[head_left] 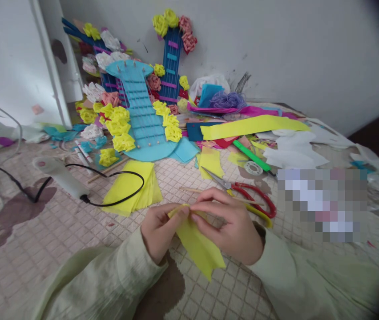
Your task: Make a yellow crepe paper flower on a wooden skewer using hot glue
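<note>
A folded piece of yellow crepe paper (200, 249) hangs between my hands, its wide end pointing down toward me. My left hand (163, 226) pinches its upper edge between thumb and fingers. From the right, my right hand (227, 222) pinches the same top edge, fingertips close to the left thumb. Just beyond the hands, scissors with red handles (256, 191) lie with a thin wooden stick (206, 191). A stack of yellow paper sheets (132, 186) rests on the patterned cloth ahead of my left hand.
A blue paper instrument (143, 111) with yellow flowers stands behind the sheets, with darker ones behind it. At left lies a white corded tool (59, 178). A green cutter (251, 155), a white spool (253, 168) and a long yellow strip (252, 127) lie at right.
</note>
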`<state>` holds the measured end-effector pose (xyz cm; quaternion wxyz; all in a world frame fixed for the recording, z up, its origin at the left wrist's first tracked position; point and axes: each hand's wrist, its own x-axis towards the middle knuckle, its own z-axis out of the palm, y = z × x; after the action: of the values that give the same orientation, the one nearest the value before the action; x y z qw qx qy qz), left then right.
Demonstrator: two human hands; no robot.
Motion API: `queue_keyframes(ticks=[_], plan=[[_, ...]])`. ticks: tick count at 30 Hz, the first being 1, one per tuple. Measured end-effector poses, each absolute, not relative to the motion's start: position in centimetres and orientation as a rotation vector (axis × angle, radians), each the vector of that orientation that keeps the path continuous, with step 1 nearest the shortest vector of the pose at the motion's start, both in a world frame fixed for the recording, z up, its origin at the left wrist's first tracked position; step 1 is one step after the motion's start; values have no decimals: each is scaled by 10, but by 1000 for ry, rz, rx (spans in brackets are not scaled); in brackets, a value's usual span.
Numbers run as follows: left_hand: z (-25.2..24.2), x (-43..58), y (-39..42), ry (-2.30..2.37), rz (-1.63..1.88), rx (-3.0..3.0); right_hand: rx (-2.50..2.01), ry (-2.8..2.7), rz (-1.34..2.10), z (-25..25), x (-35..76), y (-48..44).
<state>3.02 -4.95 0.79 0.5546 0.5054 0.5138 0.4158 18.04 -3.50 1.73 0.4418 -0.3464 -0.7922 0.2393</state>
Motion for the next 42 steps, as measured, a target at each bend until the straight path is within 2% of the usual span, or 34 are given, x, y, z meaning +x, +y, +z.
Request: queue_keyframes(ticks=[15,24,42], plan=[[12,31,-52,1230,917,1250,-1077,-1768,1197,19,183,-31],[11,32,-54,1246,850,1240,-1110,-1694,1357,20,183,-29],[2,30,-56,1253,781,1267,-1166,-1648,1422,16,182,-28]])
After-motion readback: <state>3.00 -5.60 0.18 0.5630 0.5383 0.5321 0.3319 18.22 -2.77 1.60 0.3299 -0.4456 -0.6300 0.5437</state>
